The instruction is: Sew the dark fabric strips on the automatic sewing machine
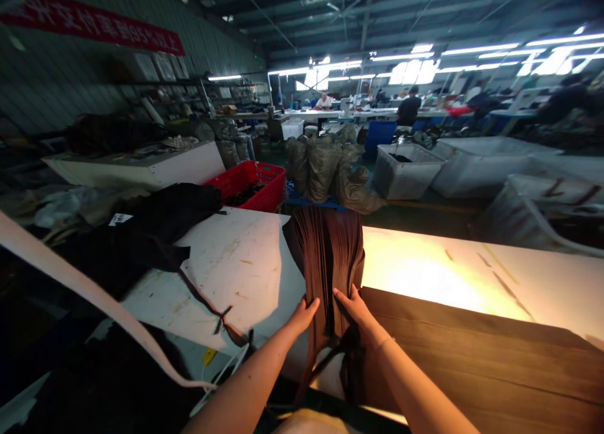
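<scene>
Bare forearms (pixel 250 377) are extended over the desk (pixel 231 251); between left hand (pixel 302 316) and right hand (pixel 355 307), a dark fabric stack (pixel 325 251), running lengthwise toward the far edge, is pinched by each grip, neither hand being nearer.

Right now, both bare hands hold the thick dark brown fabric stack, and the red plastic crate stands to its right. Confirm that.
Wrong side: in the head view, the red plastic crate stands to the left of the dark brown fabric stack.

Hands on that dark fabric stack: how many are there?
2: the left hand on the left side of the fabric stack, the right hand on its right side.
</scene>
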### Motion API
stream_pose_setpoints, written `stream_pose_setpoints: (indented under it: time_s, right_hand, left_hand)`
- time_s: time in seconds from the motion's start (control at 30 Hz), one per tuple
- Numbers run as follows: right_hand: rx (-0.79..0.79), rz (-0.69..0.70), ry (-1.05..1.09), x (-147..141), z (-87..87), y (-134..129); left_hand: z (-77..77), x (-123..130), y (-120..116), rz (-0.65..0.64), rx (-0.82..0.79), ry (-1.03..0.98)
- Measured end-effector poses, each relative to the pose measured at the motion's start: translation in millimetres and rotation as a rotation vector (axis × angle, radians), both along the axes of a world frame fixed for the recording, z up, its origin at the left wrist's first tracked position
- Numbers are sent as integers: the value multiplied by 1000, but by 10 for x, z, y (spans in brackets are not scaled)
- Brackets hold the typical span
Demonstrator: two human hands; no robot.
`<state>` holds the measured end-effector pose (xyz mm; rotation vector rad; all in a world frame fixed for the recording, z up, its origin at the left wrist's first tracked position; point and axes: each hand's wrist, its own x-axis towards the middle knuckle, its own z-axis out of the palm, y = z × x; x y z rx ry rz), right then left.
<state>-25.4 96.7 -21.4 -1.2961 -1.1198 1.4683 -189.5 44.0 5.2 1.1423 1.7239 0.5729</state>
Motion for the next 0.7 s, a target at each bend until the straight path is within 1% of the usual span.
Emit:
stream_pose_setpoints:
  time_s: [0.13, 0.27, 0.37, 0.43, 0.57, 0.63, 0.7]
  right_hand:
    - [-26, -7, 43, -153, -72, -93]
    - [-71, -23, 153, -467, -173, -236]
    - [-112, -44, 223, -618, -217, -359]
    - [-143, -52, 264, -585, -237, -448]
    - [-278, -104, 268, -293, -273, -639]
    - [-316, -148, 242, -169, -261, -725]
    - [-317, -165, 238, -111, -219, -788]
  left_hand:
    - [-27, -69, 227, 2, 83, 94]
    - [5, -149, 482, -77, 164, 178]
    - [16, -190, 594, -118, 182, 248]
    - [-4, -164, 594, -127, 173, 281]
    - [-81, -49, 492, -140, 119, 335]
    - [-114, -41, 474, -146, 87, 358]
    - [-130, -85, 520, -146, 62, 367]
